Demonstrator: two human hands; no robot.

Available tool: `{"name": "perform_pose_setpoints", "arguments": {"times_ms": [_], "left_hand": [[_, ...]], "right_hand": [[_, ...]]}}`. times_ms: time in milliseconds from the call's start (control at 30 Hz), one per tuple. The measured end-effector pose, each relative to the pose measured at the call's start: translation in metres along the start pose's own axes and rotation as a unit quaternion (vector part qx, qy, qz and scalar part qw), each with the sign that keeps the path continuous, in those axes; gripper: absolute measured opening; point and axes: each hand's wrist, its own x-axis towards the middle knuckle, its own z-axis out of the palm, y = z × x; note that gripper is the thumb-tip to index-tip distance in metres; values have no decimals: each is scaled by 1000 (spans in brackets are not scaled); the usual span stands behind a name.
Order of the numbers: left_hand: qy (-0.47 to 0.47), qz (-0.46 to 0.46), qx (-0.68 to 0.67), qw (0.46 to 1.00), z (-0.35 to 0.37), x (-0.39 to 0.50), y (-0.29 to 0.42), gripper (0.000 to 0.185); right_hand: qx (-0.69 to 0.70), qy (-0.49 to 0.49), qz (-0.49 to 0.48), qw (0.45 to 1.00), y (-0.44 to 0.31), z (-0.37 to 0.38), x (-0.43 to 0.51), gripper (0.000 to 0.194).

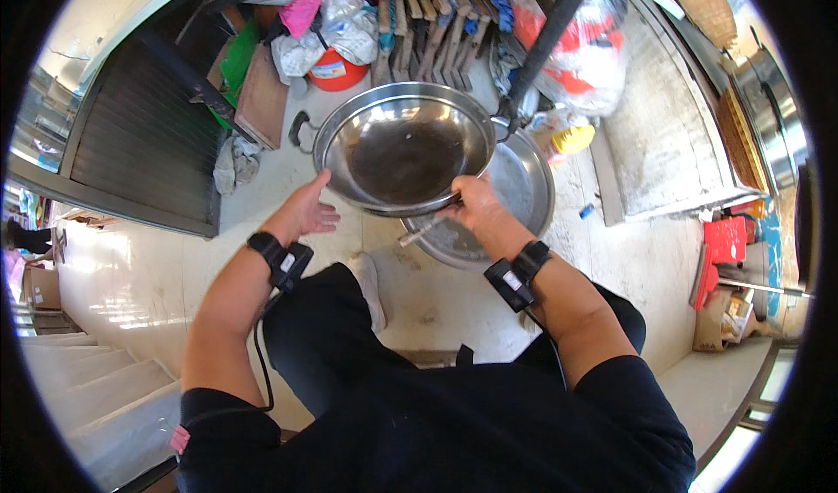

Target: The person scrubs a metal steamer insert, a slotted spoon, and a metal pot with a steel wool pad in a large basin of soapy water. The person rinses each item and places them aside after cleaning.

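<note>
A wide stainless steel pan (pixel 409 146) with a black side handle (pixel 300 133) is held up in front of me, its inside facing me. My right hand (pixel 476 201) grips its lower right rim. A short pale stick (pixel 419 232) juts out below that hand; whether the hand holds it too, I cannot tell. Fingers spread, my left hand (pixel 306 211) is by the lower left rim, its thumb at the edge; contact is unclear. Partly hidden behind the pan, a shallow metal basin (pixel 533 192) rests on the floor.
Wooden folding stools or frames (pixel 435 34) are stacked under the table, beside a red bucket (pixel 337 70) with plastic bags. A dark table leg (pixel 550 41) slants down near the pan's right side. A wooden board (pixel 262 97) leans left. A blue item (pixel 586 211) lies on the floor.
</note>
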Motion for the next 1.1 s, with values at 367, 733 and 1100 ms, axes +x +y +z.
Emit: {"name": "perform_pose_setpoints", "arguments": {"times_ms": [367, 733, 1100], "left_hand": [[56, 128, -307, 941, -120, 119, -108, 33], [204, 387, 148, 887, -214, 213, -195, 19], [141, 183, -408, 883, -184, 229, -199, 22]], "right_hand": [[-151, -130, 90, 976, 50, 103, 152, 93], [-55, -176, 138, 973, -88, -8, 176, 80], [-447, -100, 164, 874, -207, -175, 181, 64]]}}
